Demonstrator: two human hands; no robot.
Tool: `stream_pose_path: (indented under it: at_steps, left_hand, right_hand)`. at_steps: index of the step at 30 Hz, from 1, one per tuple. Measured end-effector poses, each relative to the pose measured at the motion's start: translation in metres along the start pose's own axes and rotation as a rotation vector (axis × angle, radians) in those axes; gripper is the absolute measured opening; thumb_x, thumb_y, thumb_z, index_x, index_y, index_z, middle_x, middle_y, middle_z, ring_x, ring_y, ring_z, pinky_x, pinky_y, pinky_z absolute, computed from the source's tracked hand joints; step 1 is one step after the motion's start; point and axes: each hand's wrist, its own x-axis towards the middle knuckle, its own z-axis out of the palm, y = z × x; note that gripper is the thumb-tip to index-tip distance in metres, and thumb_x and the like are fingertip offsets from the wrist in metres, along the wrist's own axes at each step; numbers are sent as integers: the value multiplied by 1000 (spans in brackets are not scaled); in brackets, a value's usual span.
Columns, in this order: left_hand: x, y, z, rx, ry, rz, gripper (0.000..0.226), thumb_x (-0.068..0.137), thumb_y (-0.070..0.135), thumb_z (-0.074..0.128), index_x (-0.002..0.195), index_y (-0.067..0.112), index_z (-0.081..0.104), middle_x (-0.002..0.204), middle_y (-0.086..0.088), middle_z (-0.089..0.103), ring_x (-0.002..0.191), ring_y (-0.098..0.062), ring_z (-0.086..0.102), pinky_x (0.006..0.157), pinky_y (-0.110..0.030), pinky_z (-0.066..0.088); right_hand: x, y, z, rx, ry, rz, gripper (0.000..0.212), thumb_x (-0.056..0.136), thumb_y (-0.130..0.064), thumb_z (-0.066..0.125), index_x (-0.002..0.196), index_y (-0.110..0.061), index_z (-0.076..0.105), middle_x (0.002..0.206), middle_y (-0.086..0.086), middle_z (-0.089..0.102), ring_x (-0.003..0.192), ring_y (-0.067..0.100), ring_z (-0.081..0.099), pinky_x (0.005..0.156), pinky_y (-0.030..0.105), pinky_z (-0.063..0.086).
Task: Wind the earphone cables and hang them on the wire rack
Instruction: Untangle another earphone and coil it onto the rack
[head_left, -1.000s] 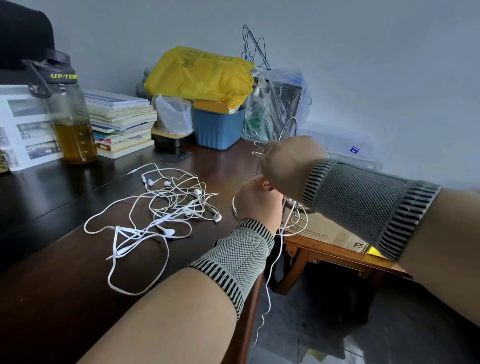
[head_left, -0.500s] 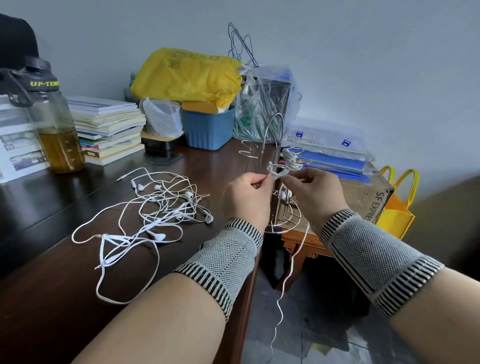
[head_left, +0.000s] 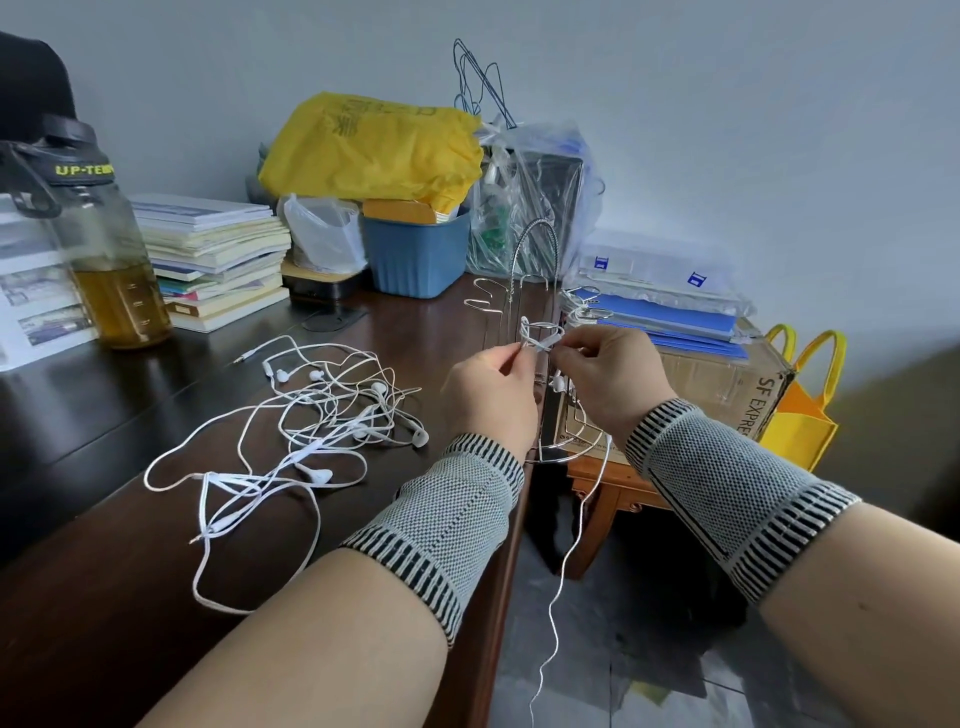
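**Both hands pinch one earphone cable at the wire rack**

The left hand (head_left: 488, 395) reaches in from 7 o'clock, back toward the camera, thumb and forefinger pinched together on the white earphone cable (head_left: 540, 340). The right hand (head_left: 613, 379) comes in from 4 o'clock, its fingertips clamped on the same cable just to the right, so that a small looped bundle sits between the two hands. From there the loose end of the cable drops toward 6 o'clock, past the table edge, down to the floor. Both wrists wear knitted grey sleeves with striped cuffs.

The wire rack (head_left: 535, 270) stands directly behind the hands, at 12 o'clock from them, on the right edge of the dark table (head_left: 104, 597); the hands hide its lower part. A tangle of earphones (head_left: 322, 415) lies on the table at 9 o'clock from the left hand. Farther back stand a bottle (head_left: 104, 260), a stack of books (head_left: 218, 254), a blue bin (head_left: 415, 254) and a yellow bag (head_left: 374, 145). A cardboard box (head_left: 727, 384) sits at 3 o'clock.
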Motion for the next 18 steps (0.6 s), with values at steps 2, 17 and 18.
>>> stream_pose_path:
  at_steps: [2, 17, 18]
  left_hand:
    - [-2, 2, 1, -78, -20, -26, 24, 90, 33, 65, 108, 21, 75, 80, 6, 74, 66, -10, 71, 58, -23, 53]
    - [10, -7, -13, -380, 64, -143, 12, 82, 26, 75, 91, 19, 77, 65, -8, 69, 49, -4, 48, 60, -22, 43]
    - [10, -7, -12, -389, 63, -154, 8, 82, 25, 75, 87, 20, 77, 58, -2, 66, 50, -4, 50, 58, -22, 45]
  right_hand:
    - [1, 0, -2, -48, -7, -32, 27, 90, -13, 60, 66, -26, 63, 44, -12, 50, 34, 3, 40, 42, 17, 34]
    - [11, -10, 17, -74, -125, -105, 25, 90, -16, 60, 66, -24, 66, 41, -13, 48, 35, 1, 40, 41, 12, 29]
    - [12, -10, 16, -72, -130, -102, 25, 90, -16, 60, 67, -24, 66, 44, -13, 49, 35, 1, 41, 41, 12, 30]
